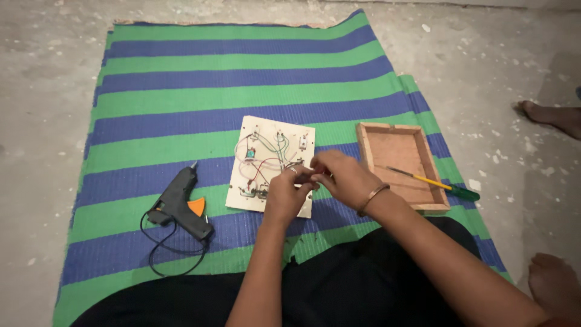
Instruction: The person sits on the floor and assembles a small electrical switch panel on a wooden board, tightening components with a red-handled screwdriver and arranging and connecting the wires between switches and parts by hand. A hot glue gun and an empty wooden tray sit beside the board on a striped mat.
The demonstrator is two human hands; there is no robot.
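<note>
Both hands — left hand and right hand — met fingertip to fingertip, pinching thin wires at the near-right edge of the wired board, which lay directly ahead on the striped mat.

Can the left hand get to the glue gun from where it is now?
Probably yes. The left hand is at the wired board, and the black glue gun lies on the striped mat just to its left, with only bare mat between them and its handle uncovered.
</note>
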